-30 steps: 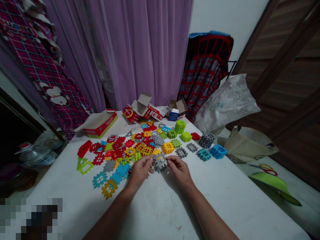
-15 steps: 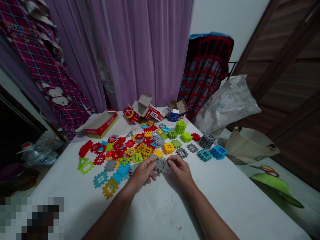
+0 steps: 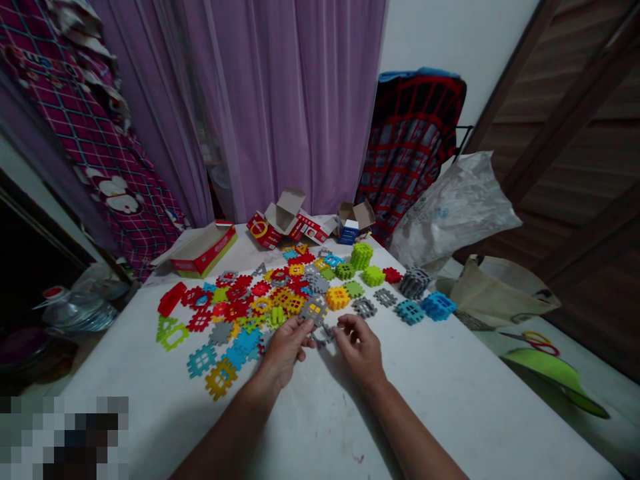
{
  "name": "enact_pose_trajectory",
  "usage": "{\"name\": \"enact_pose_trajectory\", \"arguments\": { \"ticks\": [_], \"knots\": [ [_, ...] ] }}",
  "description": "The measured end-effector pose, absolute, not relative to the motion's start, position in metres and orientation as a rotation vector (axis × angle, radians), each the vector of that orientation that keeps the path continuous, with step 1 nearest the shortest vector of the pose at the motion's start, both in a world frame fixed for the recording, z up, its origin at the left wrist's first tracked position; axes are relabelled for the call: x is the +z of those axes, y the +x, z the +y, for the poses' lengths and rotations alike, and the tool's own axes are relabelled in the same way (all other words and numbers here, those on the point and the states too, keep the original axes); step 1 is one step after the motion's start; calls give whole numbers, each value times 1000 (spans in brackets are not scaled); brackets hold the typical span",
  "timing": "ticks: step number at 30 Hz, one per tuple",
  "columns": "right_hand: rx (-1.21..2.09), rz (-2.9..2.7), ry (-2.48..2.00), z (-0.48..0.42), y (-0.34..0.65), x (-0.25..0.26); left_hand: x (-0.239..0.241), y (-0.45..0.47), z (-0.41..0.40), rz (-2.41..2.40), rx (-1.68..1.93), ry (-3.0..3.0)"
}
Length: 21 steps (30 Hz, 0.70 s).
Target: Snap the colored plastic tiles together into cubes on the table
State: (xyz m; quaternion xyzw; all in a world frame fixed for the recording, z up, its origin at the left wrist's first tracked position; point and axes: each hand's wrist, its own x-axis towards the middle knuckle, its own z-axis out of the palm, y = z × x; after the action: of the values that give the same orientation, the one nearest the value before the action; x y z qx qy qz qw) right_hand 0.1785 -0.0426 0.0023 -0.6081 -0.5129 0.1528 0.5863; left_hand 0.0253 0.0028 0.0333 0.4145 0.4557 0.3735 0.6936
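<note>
Above the near middle of the table, my left hand (image 3: 286,348) pinches a grey toothed window tile (image 3: 314,311) between thumb and fingers. Yellow shows through its openings. A second grey piece (image 3: 324,335) is at an angle just below it; whether the two are joined I cannot tell. My right hand (image 3: 361,350) is closed with its fingertips on the right edge of this lower piece. Close by the hands lie a yellow block (image 3: 338,298), a dark grey tile (image 3: 365,307) and light blue tiles (image 3: 244,345).
Many loose interlocking tiles spread to the left, among them red ones (image 3: 200,319). Assembled blocks in green (image 3: 361,256), grey (image 3: 415,283) and blue (image 3: 438,305) stand to the right. Opened cardboard boxes (image 3: 204,250) line the back edge. A cloth bag (image 3: 500,293) is beyond the right edge.
The grey window tile has tipped and moved slightly up and left, so the lower grey piece shows beneath it. My right hand's fingers have curled more.
</note>
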Motion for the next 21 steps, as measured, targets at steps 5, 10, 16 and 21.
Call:
{"name": "enact_pose_trajectory", "arguments": {
  "ticks": [5,10,16,21],
  "knots": [
    [202,-1371,-1410,-43,171,3,31,28,1,1017,811,964],
    [142,-1428,-1403,-42,172,1,28,29,0,1008,803,977],
    [96,-1423,-1444,-44,169,0,29,29,-2,1009,767,1022],
    [-7,-1227,-1587,-44,203,-4,30,30,-8,987,769,1090]
  ]
}}
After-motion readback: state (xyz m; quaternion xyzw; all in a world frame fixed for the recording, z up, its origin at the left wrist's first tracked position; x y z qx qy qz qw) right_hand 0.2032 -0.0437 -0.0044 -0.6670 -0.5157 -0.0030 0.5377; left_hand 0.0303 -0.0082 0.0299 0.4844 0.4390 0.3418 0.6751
